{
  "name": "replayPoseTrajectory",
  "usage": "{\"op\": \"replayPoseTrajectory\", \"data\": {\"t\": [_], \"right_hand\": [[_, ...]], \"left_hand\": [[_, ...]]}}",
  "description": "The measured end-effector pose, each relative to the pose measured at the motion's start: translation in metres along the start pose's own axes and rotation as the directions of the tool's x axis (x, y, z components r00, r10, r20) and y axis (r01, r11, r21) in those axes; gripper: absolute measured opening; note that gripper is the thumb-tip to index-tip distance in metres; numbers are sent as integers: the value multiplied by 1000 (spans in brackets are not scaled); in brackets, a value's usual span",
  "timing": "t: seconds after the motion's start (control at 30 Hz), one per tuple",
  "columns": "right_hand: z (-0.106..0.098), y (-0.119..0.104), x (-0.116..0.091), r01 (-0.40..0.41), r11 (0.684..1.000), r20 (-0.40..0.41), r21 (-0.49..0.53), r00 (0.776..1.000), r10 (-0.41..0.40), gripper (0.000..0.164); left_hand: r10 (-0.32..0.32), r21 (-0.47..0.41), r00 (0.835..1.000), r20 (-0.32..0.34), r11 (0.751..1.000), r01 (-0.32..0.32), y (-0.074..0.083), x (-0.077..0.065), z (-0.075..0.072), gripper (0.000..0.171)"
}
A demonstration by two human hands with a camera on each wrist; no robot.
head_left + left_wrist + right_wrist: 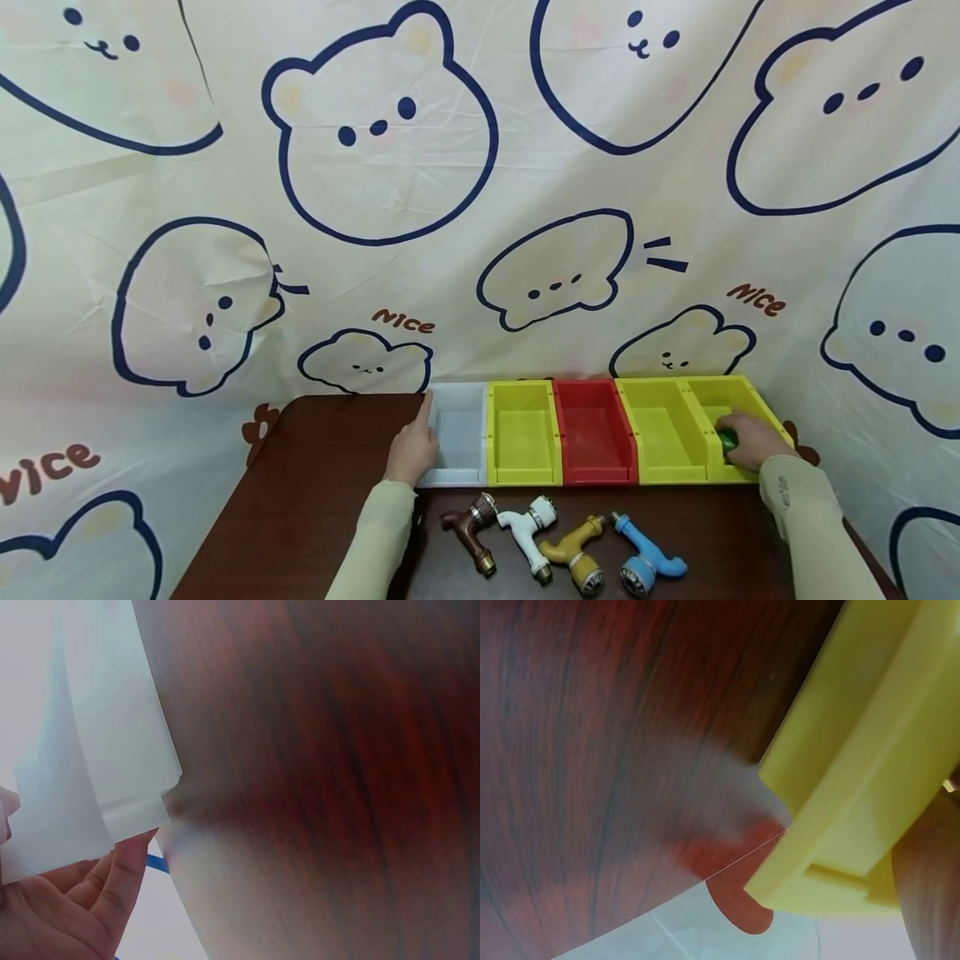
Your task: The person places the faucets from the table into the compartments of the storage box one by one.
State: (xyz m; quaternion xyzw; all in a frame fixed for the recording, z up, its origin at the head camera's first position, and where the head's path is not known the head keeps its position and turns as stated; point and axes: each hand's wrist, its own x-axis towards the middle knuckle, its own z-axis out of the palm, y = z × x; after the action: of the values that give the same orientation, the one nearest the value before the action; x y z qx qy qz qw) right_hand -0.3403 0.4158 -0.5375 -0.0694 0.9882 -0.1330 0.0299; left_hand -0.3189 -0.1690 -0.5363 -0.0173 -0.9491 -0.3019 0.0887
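Note:
My left hand is at the left end of the row of bins and grips the side wall of the white bin. Its index finger lies straight along the wall in the head view; in the left wrist view the fingers pass behind the white plastic. Inside the rightmost yellow bin, my right hand holds a green faucet, mostly hidden by the hand. A brown faucet, a white faucet, a mustard-yellow faucet and a blue faucet lie in front of the bins.
Between the end bins stand a yellow bin, a red bin and another yellow bin, side by side. Dark brown wood-grain tabletop extends to the left. A cloth with cartoon bears hangs behind the table.

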Motion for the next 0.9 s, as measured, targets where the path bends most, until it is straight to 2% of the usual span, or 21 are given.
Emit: {"op": "replayPoseTrajectory", "data": {"t": [0.13, 0.37, 0.47, 0.9], "right_hand": [[-1, 1, 0, 9, 1000, -1, -4, 1000, -9, 51], [-2, -1, -2, -25, 1000, 32, 2, 999, 25, 53], [-2, -2, 0, -32, 999, 30, 9, 999, 31, 54], [0, -1, 2, -2, 1000, 23, 1, 1000, 1, 49]], "left_hand": [[1, 8, 1000, -5, 1000, 0, 0, 1, 0, 64], [-6, 8, 1000, 10, 1000, 6, 1, 1, 1, 64], [-5, 16, 1000, -2, 1000, 5, -1, 0, 1, 64], [-7, 18, 1000, -1, 1000, 7, -2, 2, 2, 65]]}}
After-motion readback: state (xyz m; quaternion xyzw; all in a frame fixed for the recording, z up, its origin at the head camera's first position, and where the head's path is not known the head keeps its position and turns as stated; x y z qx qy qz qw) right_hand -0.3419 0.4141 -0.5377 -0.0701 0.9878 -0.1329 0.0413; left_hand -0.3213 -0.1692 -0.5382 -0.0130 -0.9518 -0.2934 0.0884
